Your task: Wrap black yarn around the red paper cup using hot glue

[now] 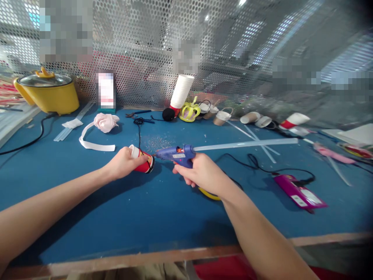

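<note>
Gripping a paper cup (142, 160), left hand (124, 162); right hand (201, 171) clenches glue gun (176, 154).

Blue desk (87, 217), wooden front edge. Far left: yellow pot (48, 93) with glass lid, black cord trailing. Nearby, white ribbon band (93, 144) with pink fabric flower (105, 121). Along perforated metal back panel (140, 46): leaning stack of white cups (182, 91), black pompom (168, 114), yellow crown shape (189, 112), several paper cups tipped over. Right: magenta packet (300, 192), loose clear sticks (256, 139).
</note>
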The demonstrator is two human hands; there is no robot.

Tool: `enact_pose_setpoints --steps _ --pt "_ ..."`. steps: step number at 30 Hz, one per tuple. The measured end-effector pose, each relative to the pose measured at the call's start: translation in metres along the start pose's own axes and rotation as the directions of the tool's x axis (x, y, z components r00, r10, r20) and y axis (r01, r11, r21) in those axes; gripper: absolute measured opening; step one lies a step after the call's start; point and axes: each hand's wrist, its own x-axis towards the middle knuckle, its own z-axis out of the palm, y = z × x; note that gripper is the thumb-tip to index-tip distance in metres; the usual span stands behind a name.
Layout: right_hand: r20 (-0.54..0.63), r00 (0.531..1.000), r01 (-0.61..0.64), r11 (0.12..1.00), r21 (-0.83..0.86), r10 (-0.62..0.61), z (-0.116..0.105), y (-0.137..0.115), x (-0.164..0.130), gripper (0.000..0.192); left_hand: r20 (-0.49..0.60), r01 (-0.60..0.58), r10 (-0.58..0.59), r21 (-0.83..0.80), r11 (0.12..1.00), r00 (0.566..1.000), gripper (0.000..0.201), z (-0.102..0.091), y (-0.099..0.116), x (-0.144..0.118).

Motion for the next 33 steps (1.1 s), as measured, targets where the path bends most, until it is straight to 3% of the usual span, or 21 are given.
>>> enact_pose_setpoints --steps 33 --pt "-0.018 1.0 0.016 1.0 0.009 -0.016 0.0006 -0.0024 -0.0018 0.015 -0.015 -0.003 0.002 -0.026 1.0 1.0 0.039 0.0 0.0018 -0.0009"
